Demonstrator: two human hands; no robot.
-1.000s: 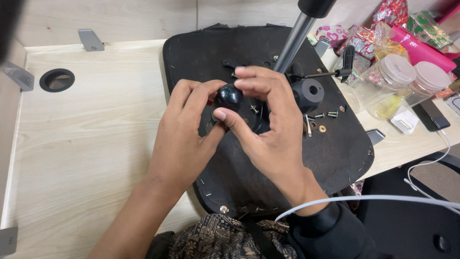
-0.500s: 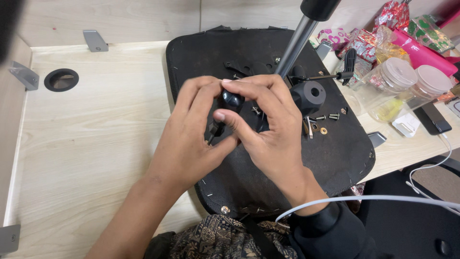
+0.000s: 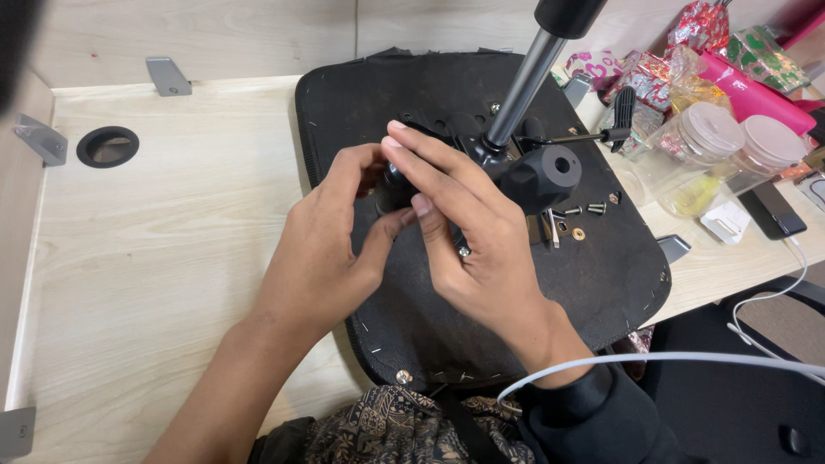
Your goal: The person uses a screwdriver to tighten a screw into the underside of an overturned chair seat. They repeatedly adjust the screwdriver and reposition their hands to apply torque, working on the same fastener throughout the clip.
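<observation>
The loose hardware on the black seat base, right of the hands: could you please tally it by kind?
Small silver screws: 2
Small brass-coloured washer: 1
Small silver washer: 1
Thin silver metal strip: 1
Total: 5; other pieces may be hidden under the hands.

A small black knob [image 3: 394,191] is sitting between the fingers of the left hand [image 3: 331,249] and the right hand [image 3: 468,232]. It is mostly hiding behind them, just above the upside-down black chair seat [image 3: 516,283].
</observation>
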